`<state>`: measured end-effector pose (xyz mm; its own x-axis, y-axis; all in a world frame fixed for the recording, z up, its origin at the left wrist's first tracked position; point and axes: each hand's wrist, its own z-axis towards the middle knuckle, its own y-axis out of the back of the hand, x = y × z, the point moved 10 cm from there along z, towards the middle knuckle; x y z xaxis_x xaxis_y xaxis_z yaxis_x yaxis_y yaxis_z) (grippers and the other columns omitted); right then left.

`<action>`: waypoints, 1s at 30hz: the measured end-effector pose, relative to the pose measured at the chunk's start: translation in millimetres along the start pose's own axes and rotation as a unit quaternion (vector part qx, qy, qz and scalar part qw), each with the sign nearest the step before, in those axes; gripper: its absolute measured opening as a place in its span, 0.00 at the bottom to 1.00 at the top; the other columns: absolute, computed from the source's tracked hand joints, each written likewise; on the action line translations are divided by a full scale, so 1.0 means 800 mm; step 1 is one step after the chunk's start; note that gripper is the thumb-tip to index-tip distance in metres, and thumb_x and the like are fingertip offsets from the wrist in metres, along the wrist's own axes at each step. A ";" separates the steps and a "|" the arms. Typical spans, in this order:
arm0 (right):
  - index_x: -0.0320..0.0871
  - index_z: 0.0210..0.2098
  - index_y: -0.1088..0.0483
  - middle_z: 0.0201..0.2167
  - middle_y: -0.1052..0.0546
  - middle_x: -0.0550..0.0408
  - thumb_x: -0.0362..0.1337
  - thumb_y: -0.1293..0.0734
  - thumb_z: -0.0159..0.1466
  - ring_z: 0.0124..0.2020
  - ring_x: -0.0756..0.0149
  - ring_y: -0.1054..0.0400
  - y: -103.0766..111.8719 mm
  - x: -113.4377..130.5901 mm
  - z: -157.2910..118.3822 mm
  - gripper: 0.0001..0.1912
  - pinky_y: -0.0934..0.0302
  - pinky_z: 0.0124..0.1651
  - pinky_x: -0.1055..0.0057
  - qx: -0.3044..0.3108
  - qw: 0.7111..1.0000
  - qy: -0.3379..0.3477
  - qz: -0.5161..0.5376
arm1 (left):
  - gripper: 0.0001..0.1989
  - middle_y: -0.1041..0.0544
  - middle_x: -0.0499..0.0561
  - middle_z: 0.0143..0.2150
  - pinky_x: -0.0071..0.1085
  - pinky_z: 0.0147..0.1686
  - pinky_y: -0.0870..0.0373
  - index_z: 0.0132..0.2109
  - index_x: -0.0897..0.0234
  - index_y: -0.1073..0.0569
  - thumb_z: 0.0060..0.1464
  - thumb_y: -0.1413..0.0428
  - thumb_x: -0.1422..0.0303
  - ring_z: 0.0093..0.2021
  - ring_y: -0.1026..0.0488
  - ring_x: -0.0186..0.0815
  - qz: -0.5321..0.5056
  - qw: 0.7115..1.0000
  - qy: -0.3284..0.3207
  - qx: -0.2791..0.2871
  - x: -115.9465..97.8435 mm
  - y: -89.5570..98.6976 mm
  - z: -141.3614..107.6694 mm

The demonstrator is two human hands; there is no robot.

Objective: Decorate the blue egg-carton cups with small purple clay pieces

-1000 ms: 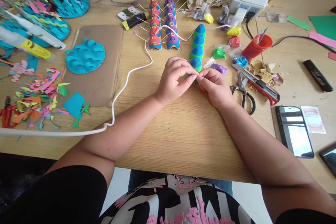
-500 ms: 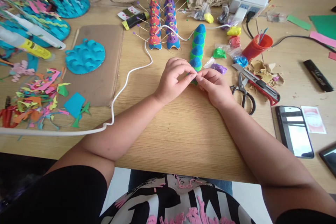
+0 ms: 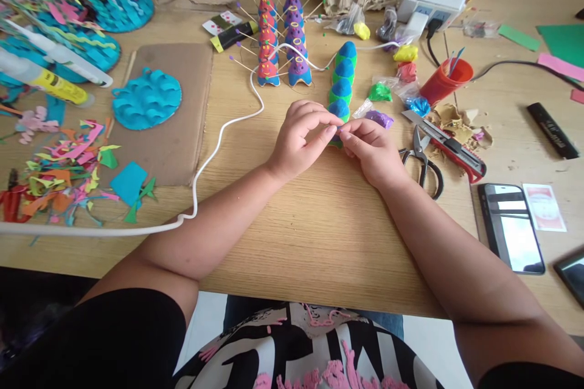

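My left hand [image 3: 303, 140] and my right hand [image 3: 371, 149] meet fingertip to fingertip above the table, each closed in a pinch. Between the fingertips shows a tiny bluish-purple speck, too small to name. Just behind them lies an egg-carton caterpillar [image 3: 343, 86] in blue and green; its near end is partly hidden by my fingers. Beside my right hand sit small bags of purple clay [image 3: 379, 119] and green clay [image 3: 380, 92]. Farther back, a red caterpillar [image 3: 267, 42] and a purple caterpillar [image 3: 296, 42] stand side by side with cotton-bud-like sticks poking out.
Scissors [image 3: 424, 164] and a red utility knife [image 3: 456, 147] lie right of my right hand, near a red cup [image 3: 449, 82] and a phone [image 3: 513, 228]. A white cord [image 3: 219, 140] crosses my left forearm. Cardboard [image 3: 182, 152] and paper scraps [image 3: 64, 176] are at left.
The fingertips have shifted slightly against each other, and the bluish-purple speck between them now shows more. Both hands stay in the same place.
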<state>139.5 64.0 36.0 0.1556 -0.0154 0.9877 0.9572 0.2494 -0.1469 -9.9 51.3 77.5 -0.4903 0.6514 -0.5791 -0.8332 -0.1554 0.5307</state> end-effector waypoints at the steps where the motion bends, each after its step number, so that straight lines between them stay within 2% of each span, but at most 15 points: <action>1: 0.48 0.36 0.22 0.24 0.31 0.64 0.65 0.14 0.53 0.24 0.73 0.44 0.000 0.000 0.000 0.30 0.52 0.28 0.68 0.000 1.000 -0.001 -0.002 | 0.17 0.14 0.52 0.50 0.49 0.69 0.25 0.51 0.54 0.17 0.79 0.47 0.51 0.59 0.20 0.43 0.001 1.000 0.002 0.002 0.001 -0.001 0.000; 6: 0.48 0.35 0.22 0.24 0.30 0.63 0.65 0.15 0.53 0.25 0.72 0.44 0.003 -0.002 0.000 0.31 0.51 0.29 0.69 -0.003 1.000 -0.004 -0.013 | 0.13 0.14 0.50 0.48 0.50 0.71 0.26 0.48 0.54 0.17 0.76 0.41 0.53 0.59 0.20 0.43 -0.002 1.000 0.001 0.011 0.002 -0.004 0.001; 15: 0.47 0.39 0.19 0.30 0.23 0.60 0.61 0.13 0.51 0.30 0.70 0.35 0.004 -0.002 0.001 0.30 0.38 0.34 0.69 -0.011 1.000 -0.005 0.001 | 0.13 0.15 0.50 0.46 0.49 0.70 0.25 0.46 0.55 0.17 0.77 0.42 0.55 0.57 0.20 0.42 0.023 1.000 0.005 -0.007 0.006 -0.001 0.001; 23: 0.48 0.37 0.19 0.26 0.27 0.60 0.62 0.14 0.54 0.33 0.66 0.31 0.005 -0.001 0.001 0.28 0.34 0.35 0.67 -0.014 1.000 -0.002 -0.003 | 0.13 0.14 0.52 0.52 0.51 0.71 0.26 0.56 0.54 0.17 0.74 0.39 0.53 0.60 0.21 0.45 0.017 1.000 0.003 0.003 0.005 -0.002 -0.001; 30: 0.46 0.33 0.19 0.25 0.26 0.61 0.58 0.13 0.53 0.32 0.69 0.32 0.006 -0.003 0.001 0.26 0.34 0.36 0.68 -0.013 1.000 -0.009 -0.003 | 0.09 0.16 0.49 0.47 0.49 0.70 0.26 0.50 0.52 0.14 0.74 0.37 0.56 0.57 0.21 0.41 0.016 1.000 -0.004 0.011 0.003 -0.004 0.001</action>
<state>143.9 66.0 32.9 0.1453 -0.0001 0.9894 0.9644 0.2232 -0.1417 -8.5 54.1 74.9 -0.5146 0.6529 -0.5558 -0.8111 -0.1603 0.5626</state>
